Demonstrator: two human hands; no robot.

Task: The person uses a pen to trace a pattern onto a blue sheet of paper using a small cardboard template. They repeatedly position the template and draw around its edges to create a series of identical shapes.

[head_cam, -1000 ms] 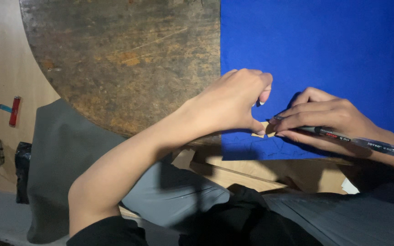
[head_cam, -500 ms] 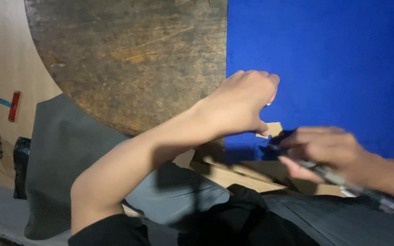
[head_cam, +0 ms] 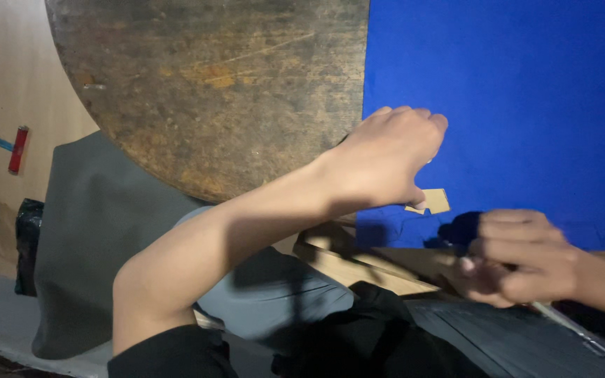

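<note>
The small tan card piece (head_cam: 430, 201) now lies uncovered on the blue fabric (head_cam: 512, 84), pinned under the left hand (head_cam: 390, 157)'s pressed fingertips. The right hand (head_cam: 519, 255) has pulled back off the cloth, curled around a pen (head_cam: 582, 334), so marking has paused. Matte cloth meets the scuffed round wooden table (head_cam: 204, 91).
</note>
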